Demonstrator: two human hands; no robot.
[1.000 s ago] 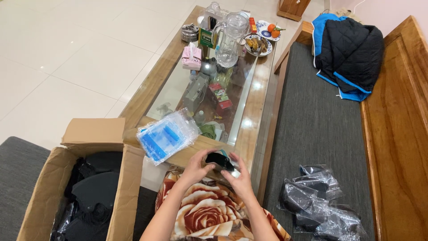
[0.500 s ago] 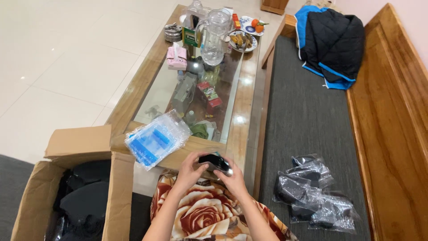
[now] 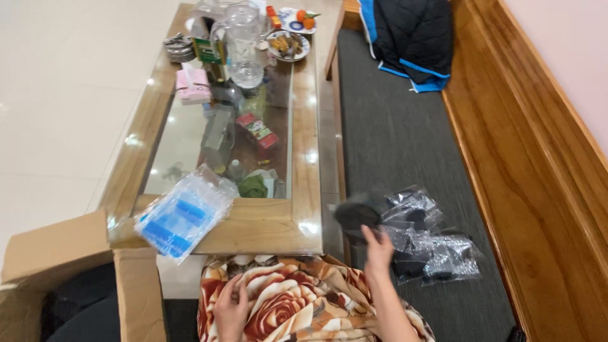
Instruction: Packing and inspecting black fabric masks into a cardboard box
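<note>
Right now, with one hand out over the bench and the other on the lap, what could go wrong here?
1. The right hand grips the dark bagged item only at its edge, so it may slip before reaching the pile of clear bags.
2. The blue plastic packet overhangs the table edge; a knock could tip it toward the cardboard box.
3. The left hand rests on the flowered blanket, so it cannot help catch anything.

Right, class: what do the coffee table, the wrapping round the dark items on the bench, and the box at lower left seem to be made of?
Coffee table: varnished wood frame, glossy with light spots, around a clear glass top that shows things underneath. Wrapping: thin clear plastic, crinkled and glinting. Box: plain brown cardboard, matt, with folded flaps.
</note>
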